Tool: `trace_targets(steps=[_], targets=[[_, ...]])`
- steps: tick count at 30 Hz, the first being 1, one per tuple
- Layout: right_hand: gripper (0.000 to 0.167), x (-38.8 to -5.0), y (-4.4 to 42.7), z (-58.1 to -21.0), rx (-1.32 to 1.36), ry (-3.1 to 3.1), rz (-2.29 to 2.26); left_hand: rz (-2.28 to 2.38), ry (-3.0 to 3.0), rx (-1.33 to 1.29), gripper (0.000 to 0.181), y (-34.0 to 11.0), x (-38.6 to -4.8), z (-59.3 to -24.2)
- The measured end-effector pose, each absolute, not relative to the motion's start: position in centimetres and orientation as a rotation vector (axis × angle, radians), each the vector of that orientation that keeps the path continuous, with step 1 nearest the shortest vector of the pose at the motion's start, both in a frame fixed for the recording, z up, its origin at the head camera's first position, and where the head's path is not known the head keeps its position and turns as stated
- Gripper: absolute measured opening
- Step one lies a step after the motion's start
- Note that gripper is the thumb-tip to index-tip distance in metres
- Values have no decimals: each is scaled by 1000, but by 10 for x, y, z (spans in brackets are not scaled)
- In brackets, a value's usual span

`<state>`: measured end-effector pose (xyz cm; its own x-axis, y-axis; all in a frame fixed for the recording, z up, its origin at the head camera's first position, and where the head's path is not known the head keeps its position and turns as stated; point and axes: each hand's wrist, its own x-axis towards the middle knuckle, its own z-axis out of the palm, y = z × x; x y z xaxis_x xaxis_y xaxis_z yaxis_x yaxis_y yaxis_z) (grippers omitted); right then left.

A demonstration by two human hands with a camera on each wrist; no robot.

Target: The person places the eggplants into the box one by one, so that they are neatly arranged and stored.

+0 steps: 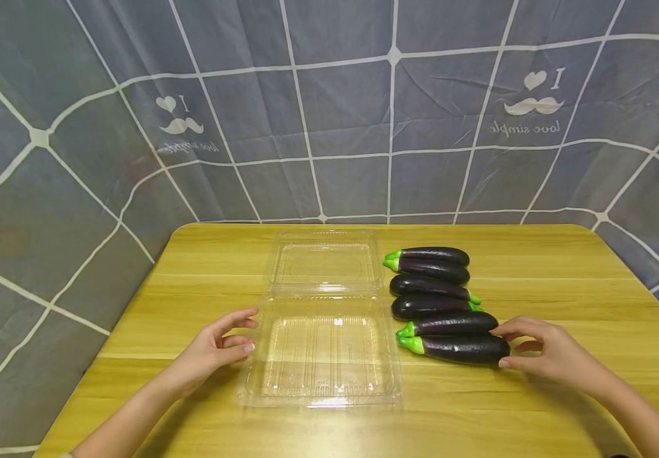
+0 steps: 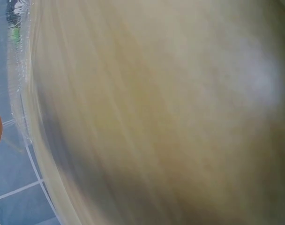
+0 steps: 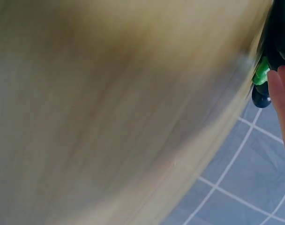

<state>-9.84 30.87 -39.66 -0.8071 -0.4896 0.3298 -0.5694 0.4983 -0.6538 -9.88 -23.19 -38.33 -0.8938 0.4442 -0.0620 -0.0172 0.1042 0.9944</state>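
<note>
An open clear plastic container (image 1: 249, 381) lies on the table, its lid (image 1: 329, 261) folded back behind the base. The left hand (image 1: 209, 350) is at the base's left edge, fingers relaxed and bent, holding nothing. Several dark eggplants (image 1: 467, 349) with green stems lie in a column right of the container. At the blunt right end of the nearest one, the right hand (image 1: 541, 353) has thumb and fingers spread around the tip, lightly touching or very close. The right wrist view shows fingers (image 3: 281, 86) beside a green stem; the left wrist view shows mostly blurred table.
The wooden table (image 1: 192, 267) has rounded far corners. Behind it and along the sides hangs a grey curtain (image 1: 346, 114) with white grid lines and printed mustache motifs. A small dark object (image 1: 618, 455) shows at the bottom right edge.
</note>
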Motion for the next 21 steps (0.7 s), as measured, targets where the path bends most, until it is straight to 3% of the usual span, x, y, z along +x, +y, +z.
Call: trace_targets(steps=[21], targets=[[39, -98, 305, -398, 940, -2645, 1262, 1831, 2035, 332, 65, -230, -97, -380]])
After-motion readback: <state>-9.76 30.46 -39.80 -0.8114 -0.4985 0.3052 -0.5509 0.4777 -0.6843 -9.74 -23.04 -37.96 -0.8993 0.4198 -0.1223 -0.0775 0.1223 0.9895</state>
